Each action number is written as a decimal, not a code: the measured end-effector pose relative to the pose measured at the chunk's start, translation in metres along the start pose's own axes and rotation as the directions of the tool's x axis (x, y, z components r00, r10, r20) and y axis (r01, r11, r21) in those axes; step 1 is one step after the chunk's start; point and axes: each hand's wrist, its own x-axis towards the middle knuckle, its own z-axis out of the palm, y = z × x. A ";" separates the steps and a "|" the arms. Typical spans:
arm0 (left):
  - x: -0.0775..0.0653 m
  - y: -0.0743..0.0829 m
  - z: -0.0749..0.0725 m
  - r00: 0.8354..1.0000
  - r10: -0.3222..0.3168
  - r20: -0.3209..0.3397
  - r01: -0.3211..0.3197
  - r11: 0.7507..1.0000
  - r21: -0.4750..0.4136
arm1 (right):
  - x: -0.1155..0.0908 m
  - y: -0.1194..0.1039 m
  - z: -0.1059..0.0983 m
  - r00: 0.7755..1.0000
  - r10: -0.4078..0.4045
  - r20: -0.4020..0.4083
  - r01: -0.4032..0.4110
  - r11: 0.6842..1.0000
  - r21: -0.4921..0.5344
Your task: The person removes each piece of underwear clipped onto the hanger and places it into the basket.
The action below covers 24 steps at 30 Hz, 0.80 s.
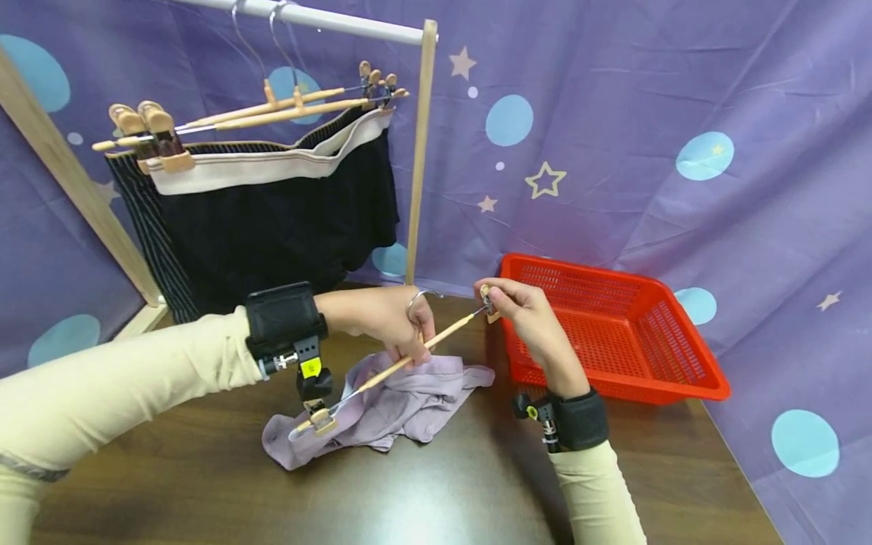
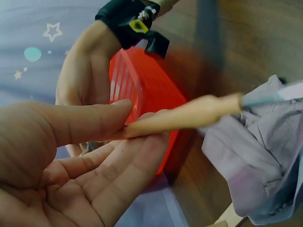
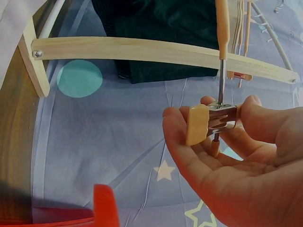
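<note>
My left hand (image 1: 400, 322) grips a clip hanger near the middle of its wooden bar (image 1: 381, 376), the metal hook (image 1: 424, 293) standing up by the fingers. With thumb and fingers my right hand (image 1: 531, 322) pinches the clip (image 3: 198, 125) at the bar's right end, and no cloth shows in that clip. At the other end, the left clip (image 1: 322, 420) overlaps a mauve garment (image 1: 436, 405) in the head view. That garment lies crumpled on the table beneath the hanger; in the left wrist view, its folds (image 2: 255, 146) show beyond the bar.
A red plastic basket (image 1: 613, 390) stands on the table (image 1: 327, 507) beside my right hand. Back left, a rack with a wooden post (image 1: 418, 166) and white rail (image 1: 347, 23) carries dark garments (image 1: 272, 227) clipped to two hangers. A purple patterned curtain (image 1: 599, 98) hangs behind.
</note>
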 end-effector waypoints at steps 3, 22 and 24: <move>0.001 0.002 0.005 1.000 -0.005 0.003 0.005 1.000 -0.030 | 0.001 0.000 0.001 1.000 -0.002 0.005 0.003 1.000 -0.009; 0.017 0.001 0.016 0.991 -0.066 -0.118 0.038 0.974 -0.222 | -0.006 -0.016 -0.003 0.994 -0.035 -0.107 0.028 0.997 -0.067; 0.019 0.001 0.016 0.988 -0.074 -0.134 0.040 0.970 -0.241 | -0.010 -0.021 -0.005 0.993 -0.061 -0.106 0.053 0.995 -0.081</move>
